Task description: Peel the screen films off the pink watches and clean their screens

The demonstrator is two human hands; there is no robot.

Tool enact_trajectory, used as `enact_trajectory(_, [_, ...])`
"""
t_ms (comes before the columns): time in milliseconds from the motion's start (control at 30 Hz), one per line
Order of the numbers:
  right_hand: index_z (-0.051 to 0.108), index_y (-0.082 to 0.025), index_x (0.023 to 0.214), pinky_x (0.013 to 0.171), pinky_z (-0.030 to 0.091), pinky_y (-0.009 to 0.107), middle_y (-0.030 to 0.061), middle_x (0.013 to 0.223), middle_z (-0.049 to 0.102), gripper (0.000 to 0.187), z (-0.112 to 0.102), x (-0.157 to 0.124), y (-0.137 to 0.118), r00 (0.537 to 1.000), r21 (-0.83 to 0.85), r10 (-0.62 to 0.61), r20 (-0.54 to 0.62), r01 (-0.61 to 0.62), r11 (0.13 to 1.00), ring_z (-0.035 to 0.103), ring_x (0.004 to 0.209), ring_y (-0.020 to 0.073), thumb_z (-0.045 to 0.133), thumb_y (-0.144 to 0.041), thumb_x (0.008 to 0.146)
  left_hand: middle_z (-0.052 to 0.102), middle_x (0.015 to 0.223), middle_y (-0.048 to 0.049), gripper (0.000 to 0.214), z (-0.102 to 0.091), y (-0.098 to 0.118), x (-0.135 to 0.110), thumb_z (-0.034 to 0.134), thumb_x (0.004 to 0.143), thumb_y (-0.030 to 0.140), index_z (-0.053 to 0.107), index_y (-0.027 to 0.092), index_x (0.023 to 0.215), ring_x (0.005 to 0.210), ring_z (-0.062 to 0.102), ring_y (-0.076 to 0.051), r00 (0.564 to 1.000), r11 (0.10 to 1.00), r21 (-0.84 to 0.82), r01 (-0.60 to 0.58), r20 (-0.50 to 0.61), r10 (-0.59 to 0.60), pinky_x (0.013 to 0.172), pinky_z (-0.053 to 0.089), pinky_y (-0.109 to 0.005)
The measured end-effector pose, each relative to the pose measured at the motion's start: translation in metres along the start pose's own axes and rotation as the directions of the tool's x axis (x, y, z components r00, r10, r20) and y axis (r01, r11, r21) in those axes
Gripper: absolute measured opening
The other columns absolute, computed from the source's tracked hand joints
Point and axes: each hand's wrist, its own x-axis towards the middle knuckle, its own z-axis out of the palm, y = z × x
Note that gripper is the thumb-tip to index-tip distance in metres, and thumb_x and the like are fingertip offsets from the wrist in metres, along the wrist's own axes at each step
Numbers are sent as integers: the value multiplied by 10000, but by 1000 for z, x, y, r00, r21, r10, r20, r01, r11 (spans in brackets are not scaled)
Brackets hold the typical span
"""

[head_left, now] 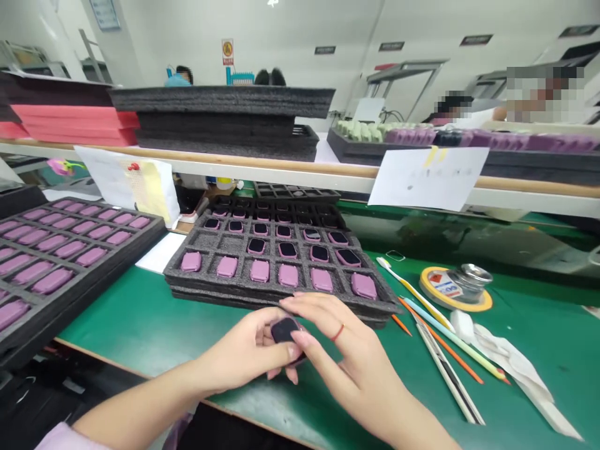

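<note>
Over the front of the green bench, both my hands are closed around one smartwatch case (284,330) with a dark screen facing up. My left hand (244,350) holds it from the left, its thumb along the near edge. My right hand (342,344) grips it from the right, with the thumb on the screen's edge and the fingers arched over the far side. Just beyond them lies a black foam tray (220,240) with purple watch cases. Its front row shows plain purple faces, and the rows behind show dark screens. Some slots at its left hold nothing.
At left is another foam tray (105,275) of purple cases. On the right lie toothbrushes (417,294), orange sticks (462,356), tweezers (450,369), a white cloth strip (520,369) and a tape roll (426,284) around a metal-topped jar (475,275). A shelf (262,169) with foam stacks crosses behind.
</note>
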Motion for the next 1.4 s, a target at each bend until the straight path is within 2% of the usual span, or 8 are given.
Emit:
enact_trajectory(233, [739, -214, 917, 759, 628, 320, 49, 880, 762, 78, 7, 22, 16, 949, 316, 301, -94, -259, 913, 736, 820, 194, 681, -253, 881, 581, 758, -11, 458, -9, 13, 14, 715, 851, 551, 618, 134, 1014, 619, 539, -82, 998, 964, -259, -56, 18, 63, 558, 360, -206])
enact_trajectory(433, [728, -230, 735, 625, 611, 294, 38, 714, 702, 162, 2, 15, 8, 921, 535, 290, -261, -112, 838, 698, 697, 186, 762, -337, 852, 664, 816, -69, 524, -9, 3, 13, 709, 827, 598, 688, 131, 1065, 596, 547, -89, 993, 938, -335, -83, 54, 107, 536, 384, -205])
enact_trajectory(600, [768, -258, 861, 603, 578, 230, 27, 768, 730, 61, 2, 5, 17, 821, 539, 438, -366, -196, 819, 683, 696, 151, 777, -317, 849, 732, 989, -148, 526, -9, 4, 10, 693, 853, 573, 719, 148, 1162, 604, 533, -75, 991, 919, -387, -71, 74, 108, 588, 426, -211])
enact_trajectory(767, [781, -310, 869, 633, 577, 257, -2, 746, 713, 64, 3, 7, 14, 915, 516, 279, -293, -94, 851, 660, 721, 152, 744, -258, 877, 739, 972, -151, 545, -10, 1, 11, 691, 846, 585, 723, 153, 1177, 623, 545, -89, 992, 918, -394, -43, 94, 87, 590, 432, -212])
enact_trajectory(833, [777, -302, 866, 633, 572, 262, -7, 738, 717, 88, 2, 10, 12, 916, 459, 274, -294, -117, 881, 659, 704, 150, 747, -220, 868, 740, 973, -148, 532, -10, 1, 12, 680, 857, 580, 726, 153, 1169, 618, 548, -86, 991, 915, -402, -43, 98, 90, 584, 430, -207])
enact_trajectory(1000, [734, -253, 801, 659, 558, 271, 16, 777, 700, 63, 2, 10, 16, 767, 376, 375, -520, -189, 907, 660, 755, 161, 778, -226, 837, 743, 1034, -145, 497, -9, 3, 11, 689, 863, 552, 721, 175, 1185, 620, 556, -81, 990, 915, -403, -21, 121, 76, 592, 437, -204])
enact_trajectory(1167, [753, -258, 835, 615, 563, 266, 14, 765, 718, 21, 2, 7, 15, 863, 431, 383, -329, -223, 874, 672, 704, 159, 764, -245, 847, 748, 1010, -146, 527, -9, -1, 12, 709, 834, 573, 726, 168, 1170, 614, 562, -89, 987, 904, -427, -5, 143, 73, 572, 426, -203])
enact_trajectory(1400, [759, -268, 812, 743, 539, 215, 0, 830, 694, 55, -3, 4, 25, 706, 523, 495, -506, -204, 827, 635, 835, 128, 814, -272, 813, 737, 1017, -137, 522, -9, -1, 12, 707, 836, 568, 722, 172, 1176, 625, 573, -87, 986, 902, -430, 24, 160, 50, 574, 431, -200])
